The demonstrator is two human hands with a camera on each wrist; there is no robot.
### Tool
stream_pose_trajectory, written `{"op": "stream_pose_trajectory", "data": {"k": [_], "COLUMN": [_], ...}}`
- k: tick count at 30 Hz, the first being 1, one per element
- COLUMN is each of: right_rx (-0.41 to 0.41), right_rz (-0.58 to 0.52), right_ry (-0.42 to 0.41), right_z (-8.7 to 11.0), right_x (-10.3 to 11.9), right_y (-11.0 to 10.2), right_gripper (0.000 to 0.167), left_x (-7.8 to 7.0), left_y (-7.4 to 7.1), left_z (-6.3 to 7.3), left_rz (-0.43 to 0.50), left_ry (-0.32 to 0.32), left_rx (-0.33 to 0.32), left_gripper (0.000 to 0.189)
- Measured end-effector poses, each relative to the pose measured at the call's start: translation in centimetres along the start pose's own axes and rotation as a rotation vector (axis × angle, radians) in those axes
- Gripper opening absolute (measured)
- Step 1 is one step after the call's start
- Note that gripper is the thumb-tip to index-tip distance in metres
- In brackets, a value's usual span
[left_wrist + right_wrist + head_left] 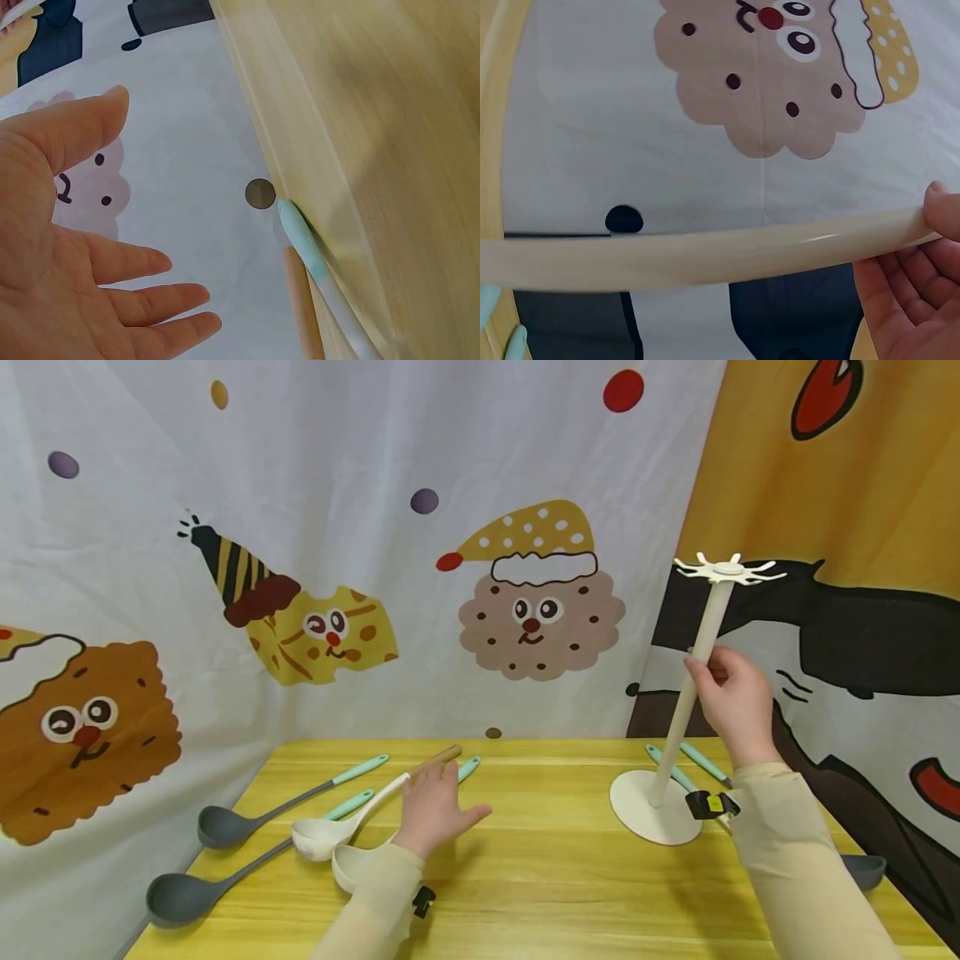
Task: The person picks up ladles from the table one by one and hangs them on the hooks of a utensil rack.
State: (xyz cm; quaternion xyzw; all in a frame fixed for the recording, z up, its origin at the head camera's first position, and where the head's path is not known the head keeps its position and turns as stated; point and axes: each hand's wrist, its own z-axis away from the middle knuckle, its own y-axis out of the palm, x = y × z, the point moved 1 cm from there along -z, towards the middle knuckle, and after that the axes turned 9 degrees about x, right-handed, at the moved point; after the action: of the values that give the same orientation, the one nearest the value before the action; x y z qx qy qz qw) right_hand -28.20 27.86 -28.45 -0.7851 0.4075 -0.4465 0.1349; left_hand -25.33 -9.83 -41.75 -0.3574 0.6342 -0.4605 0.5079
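My right hand (738, 702) pinches the upper pole of a cream utensil stand (684, 714) with a ring of hooks on top. Its pole leans slightly right, and its round base is at the tabletop. In the right wrist view, thumb and fingers meet at the pole (667, 260). My left hand (433, 810), holding nothing, has its fingers extended and thumb spread. It overlaps a white ladle (318, 839) with a wooden handle (304, 300) and a cream ladle (351, 867). A mint handle (301, 232) lies beside the wooden one in the left wrist view.
Two dark grey ladles, one farther back (225, 827) and one nearer (180, 897), lie on the left of the wooden table (540, 877). Behind the stand lie utensils with mint handles (705, 764). A dark grey utensil head (865, 870) sits at the right edge. A printed curtain (360, 460) hangs behind.
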Motion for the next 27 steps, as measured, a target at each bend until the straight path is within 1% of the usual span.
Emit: {"op": "stream_pose_trajectory", "data": {"k": [3, 7, 14, 20, 27], "right_rx": [-0.007, -0.010, -0.021, -0.005, 0.027], "right_rz": [0.008, 0.008, -0.004, -0.040, -0.124], "right_ry": [0.002, 0.001, -0.037, -0.084, -0.159], "right_z": [-0.1, 0.0, 0.1, 0.3, 0.6], "right_x": [0.1, 0.3, 1.0, 2.4, 5.3], "right_y": [0.0, 0.0, 0.4, 1.1, 2.3], "right_gripper": [0.033, 0.032, 0.027, 0.024, 0.022], "left_x": [-0.2, -0.5, -0.8, -0.5, 0.1], "left_y": [0.1, 0.2, 0.1, 0.2, 0.3], "left_z": [-0.3, -0.7, -1.5, -1.7, -1.7], "left_rz": [0.000, -0.010, -0.002, -0.020, -0.020], "left_ry": [-0.005, 0.007, -0.015, 0.004, -0.019], "left_rx": [-0.009, -0.025, -0.004, -0.040, -0.046], "left_gripper": [0.086, 0.080, 0.085, 0.078, 0.073]}}
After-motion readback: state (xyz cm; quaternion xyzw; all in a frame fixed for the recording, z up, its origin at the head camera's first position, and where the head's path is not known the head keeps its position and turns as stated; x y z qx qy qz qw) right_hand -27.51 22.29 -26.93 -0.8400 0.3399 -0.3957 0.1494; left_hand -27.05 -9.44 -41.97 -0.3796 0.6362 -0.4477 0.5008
